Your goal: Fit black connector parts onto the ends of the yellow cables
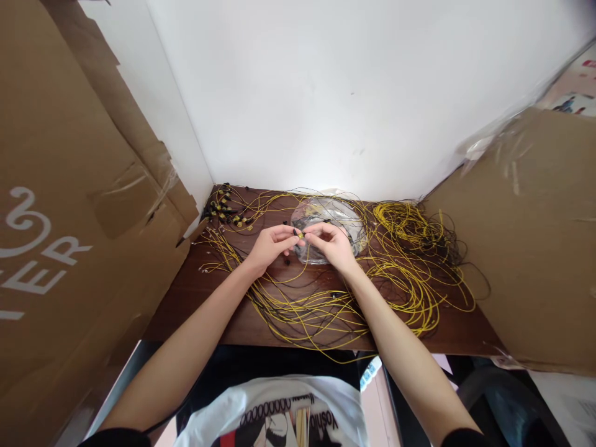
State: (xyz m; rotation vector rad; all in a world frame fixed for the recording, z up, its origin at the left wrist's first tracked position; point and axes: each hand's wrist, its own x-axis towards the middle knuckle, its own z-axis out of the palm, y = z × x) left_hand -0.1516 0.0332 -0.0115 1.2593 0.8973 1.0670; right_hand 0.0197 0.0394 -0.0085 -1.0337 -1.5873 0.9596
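Observation:
Between my two hands is a small black and yellow connector (300, 235), pinched at the fingertips. My left hand (272, 246) has its thumb and fingers closed on the black end. From the other side my right hand (334, 243) grips it, apparently where a thin wire meets it; the fingers hide the exact spot. Behind and under the hands lies a clear plastic bag (321, 211) with dark small parts in it. A few loose black pieces (287, 261) rest on the table beside my left hand.
Yellow and black wires (298, 313) spread across the brown table (186, 310), with coils (405, 223) at the right. Several black and yellow connectors (223, 208) are heaped at the back left. Cardboard stands at left (93, 186) and right (526, 248); a white wall (326, 93) rises behind.

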